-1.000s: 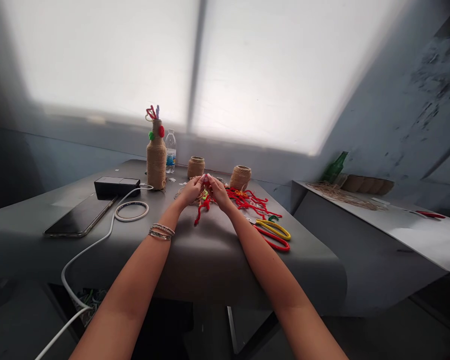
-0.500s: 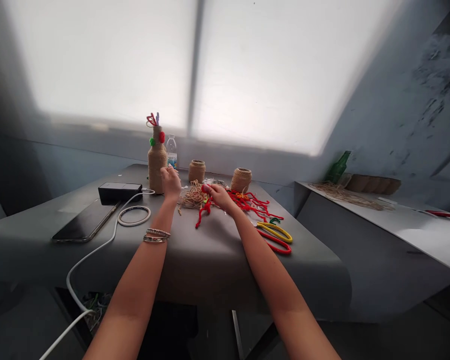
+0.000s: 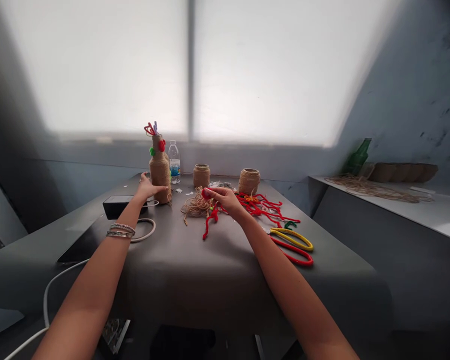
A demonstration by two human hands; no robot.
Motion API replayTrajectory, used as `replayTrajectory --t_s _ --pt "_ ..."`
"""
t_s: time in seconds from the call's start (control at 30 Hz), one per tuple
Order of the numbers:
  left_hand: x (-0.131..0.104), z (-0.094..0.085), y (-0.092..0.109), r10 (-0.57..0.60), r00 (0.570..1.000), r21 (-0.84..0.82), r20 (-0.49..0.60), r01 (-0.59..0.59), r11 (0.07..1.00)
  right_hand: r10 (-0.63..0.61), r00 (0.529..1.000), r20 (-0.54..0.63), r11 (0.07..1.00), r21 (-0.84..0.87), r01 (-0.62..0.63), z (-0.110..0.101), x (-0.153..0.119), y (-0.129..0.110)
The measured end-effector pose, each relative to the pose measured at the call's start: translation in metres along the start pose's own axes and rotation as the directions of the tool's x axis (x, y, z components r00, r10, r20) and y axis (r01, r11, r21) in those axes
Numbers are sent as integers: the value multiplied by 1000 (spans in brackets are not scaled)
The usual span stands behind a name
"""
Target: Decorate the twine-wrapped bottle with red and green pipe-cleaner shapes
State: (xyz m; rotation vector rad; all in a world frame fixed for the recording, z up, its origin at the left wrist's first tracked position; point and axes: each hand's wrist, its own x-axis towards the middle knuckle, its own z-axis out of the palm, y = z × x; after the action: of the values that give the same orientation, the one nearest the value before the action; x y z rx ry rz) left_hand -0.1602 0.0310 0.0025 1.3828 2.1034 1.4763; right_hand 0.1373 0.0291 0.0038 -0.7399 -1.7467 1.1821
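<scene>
My left hand (image 3: 150, 190) is beside the twine-wrapped bottle (image 3: 159, 172), with the thumb across its lower front and the fingers spread at its left. It looks open; whether it touches the bottle is hard to tell. The bottle stands upright, with red and green pompom-like pieces on its neck and pipe cleaners (image 3: 150, 129) sticking out of its top. My right hand (image 3: 225, 199) pinches a small red pompom-like piece (image 3: 207, 193) between thumb and fingertips. Below and behind it lie a tangle of twine (image 3: 195, 205) and several red pipe cleaners (image 3: 260, 206).
Two twine-wrapped jars (image 3: 201, 176) and a clear plastic bottle (image 3: 174, 165) stand at the back. Scissors with yellow and red handles (image 3: 302, 240) lie at right. A black box (image 3: 116, 206), phone (image 3: 80, 245) and tape roll (image 3: 150, 232) are at left. A green bottle (image 3: 358, 159) stands on the side table.
My left hand has moved left and opened from a closed shape, now beside the wrapped bottle. My right hand still pinches the red piece. The view has shifted slightly.
</scene>
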Motion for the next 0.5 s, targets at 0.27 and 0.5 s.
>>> replayTrajectory --t_s 0.27,0.5 --pt "8 15 -7 92 995 190 48 -100 977 150 988 21 958 244 -151 4 -6 -9" --pt "-2 7 -3 105 994 173 -4 -103 979 144 986 81 955 249 -160 4 -7 -9"
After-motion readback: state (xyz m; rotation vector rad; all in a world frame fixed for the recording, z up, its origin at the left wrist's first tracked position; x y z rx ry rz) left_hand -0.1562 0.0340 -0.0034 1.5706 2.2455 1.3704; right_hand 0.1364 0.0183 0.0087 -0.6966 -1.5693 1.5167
